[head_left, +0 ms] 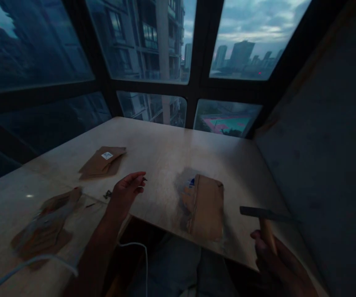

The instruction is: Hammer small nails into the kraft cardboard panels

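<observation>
My left hand (130, 185) is raised over the table, its thumb and fingers pinched on a small dark nail (145, 179), of which only the tip shows. My right hand (277, 260) is wrapped round the wooden handle of a hammer (267, 227), whose dark metal head is uppermost, at the table's right side. Between my hands, near the front edge, lies a brown cardboard piece (208, 208), with torn brown material and a bit of blue at its left side. Several small dark metal pieces (107, 194) lie just left of my left wrist.
Flat brown cardboard pieces with a white label (107, 155) lie at the back left of the pale table (156, 144). A clear bag with brown contents (50, 218) is at the left. A white cable (35, 259) crosses the front. Windows and a grey wall (326, 123) border the table.
</observation>
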`<state>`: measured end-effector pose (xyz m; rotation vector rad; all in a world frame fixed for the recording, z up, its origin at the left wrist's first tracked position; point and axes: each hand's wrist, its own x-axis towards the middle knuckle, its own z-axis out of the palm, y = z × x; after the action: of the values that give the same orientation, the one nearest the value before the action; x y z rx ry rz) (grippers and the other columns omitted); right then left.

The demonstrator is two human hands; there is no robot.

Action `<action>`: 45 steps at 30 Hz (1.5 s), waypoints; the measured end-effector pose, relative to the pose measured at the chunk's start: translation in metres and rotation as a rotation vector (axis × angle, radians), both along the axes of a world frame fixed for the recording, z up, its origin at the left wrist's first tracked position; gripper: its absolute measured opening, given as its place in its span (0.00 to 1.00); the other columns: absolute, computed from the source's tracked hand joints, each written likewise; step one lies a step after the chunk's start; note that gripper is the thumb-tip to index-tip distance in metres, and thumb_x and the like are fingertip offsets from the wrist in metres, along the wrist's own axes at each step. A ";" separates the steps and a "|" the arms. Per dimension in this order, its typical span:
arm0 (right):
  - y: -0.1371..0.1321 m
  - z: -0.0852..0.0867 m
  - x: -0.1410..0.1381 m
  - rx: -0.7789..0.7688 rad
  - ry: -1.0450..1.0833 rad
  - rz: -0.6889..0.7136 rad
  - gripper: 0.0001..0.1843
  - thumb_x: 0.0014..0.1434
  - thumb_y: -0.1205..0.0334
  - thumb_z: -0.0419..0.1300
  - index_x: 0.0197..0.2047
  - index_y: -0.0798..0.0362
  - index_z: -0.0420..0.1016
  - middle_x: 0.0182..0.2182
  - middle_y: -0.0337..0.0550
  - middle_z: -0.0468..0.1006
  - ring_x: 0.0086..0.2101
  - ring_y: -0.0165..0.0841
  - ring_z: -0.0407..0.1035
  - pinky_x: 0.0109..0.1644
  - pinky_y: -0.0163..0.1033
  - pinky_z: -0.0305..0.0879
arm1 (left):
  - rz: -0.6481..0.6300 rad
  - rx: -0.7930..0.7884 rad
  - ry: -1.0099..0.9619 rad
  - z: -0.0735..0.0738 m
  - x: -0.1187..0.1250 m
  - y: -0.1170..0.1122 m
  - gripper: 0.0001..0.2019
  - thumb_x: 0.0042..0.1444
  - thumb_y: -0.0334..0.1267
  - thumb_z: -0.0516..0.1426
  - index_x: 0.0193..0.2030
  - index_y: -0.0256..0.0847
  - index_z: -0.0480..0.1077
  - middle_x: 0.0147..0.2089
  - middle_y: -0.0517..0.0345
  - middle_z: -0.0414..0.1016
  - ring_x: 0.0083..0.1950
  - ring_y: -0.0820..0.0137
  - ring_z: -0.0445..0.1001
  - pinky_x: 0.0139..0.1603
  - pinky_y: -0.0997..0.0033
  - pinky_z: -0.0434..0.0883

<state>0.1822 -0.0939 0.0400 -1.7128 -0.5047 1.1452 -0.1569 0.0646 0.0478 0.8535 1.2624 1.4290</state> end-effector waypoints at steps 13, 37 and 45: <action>0.003 -0.005 -0.004 0.046 0.027 0.052 0.34 0.48 0.30 0.65 0.44 0.50 0.71 0.16 0.26 0.55 0.14 0.22 0.46 0.16 0.28 0.40 | -0.466 -0.083 -0.300 -0.005 0.141 0.027 0.22 0.37 0.46 0.73 0.36 0.35 0.78 0.30 0.59 0.75 0.26 0.78 0.71 0.27 0.78 0.66; 0.026 -0.036 0.002 0.061 -0.008 0.066 0.27 0.54 0.37 0.62 0.45 0.50 0.69 0.18 0.26 0.53 0.17 0.24 0.46 0.19 0.30 0.39 | -0.745 0.455 0.651 -0.032 0.187 0.060 0.13 0.54 0.35 0.63 0.46 0.51 0.80 0.43 0.54 0.83 0.45 0.58 0.78 0.56 0.57 0.69; 0.032 -0.054 -0.018 0.204 0.005 0.098 0.19 0.56 0.49 0.63 0.44 0.51 0.68 0.22 0.28 0.58 0.21 0.25 0.51 0.24 0.32 0.47 | -0.708 0.413 0.749 -0.039 0.188 0.060 0.13 0.55 0.39 0.62 0.48 0.48 0.79 0.47 0.52 0.82 0.48 0.59 0.78 0.56 0.59 0.69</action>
<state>0.1639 -0.0615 -0.0138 -1.5234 -0.6850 1.1260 0.0313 0.1244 0.0084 2.0124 0.9946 0.7975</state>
